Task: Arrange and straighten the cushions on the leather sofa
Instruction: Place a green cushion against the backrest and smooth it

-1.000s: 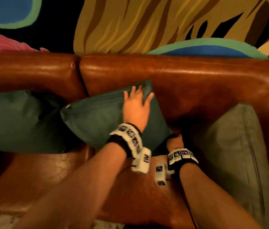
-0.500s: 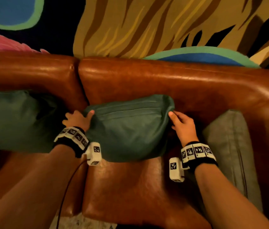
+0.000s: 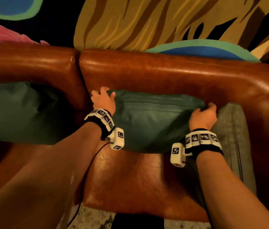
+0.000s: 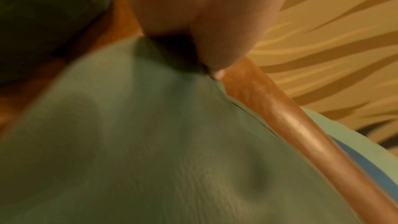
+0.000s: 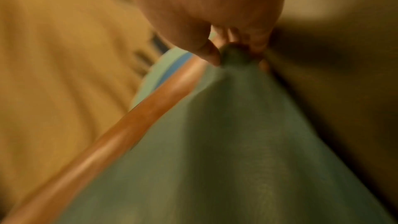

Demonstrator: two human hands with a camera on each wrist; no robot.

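Both hands (image 3: 153, 106) pinch top corners of teal cushion (image 3: 150, 123), upright, long axis left-right.

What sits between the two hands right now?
The middle teal cushion: the left hand grips its upper left corner, the right hand pinches its upper right corner, as the head view shows. It leans against the sofa backrest.

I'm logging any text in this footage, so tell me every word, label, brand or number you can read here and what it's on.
No readable words, brands or numbers in any view.
Left wrist band and its camera box: black-and-white square marker patterns only, no letters.
Right wrist band and its camera box: the same kind of markers, no letters.
Teal cushion, leather sofa: no label visible.
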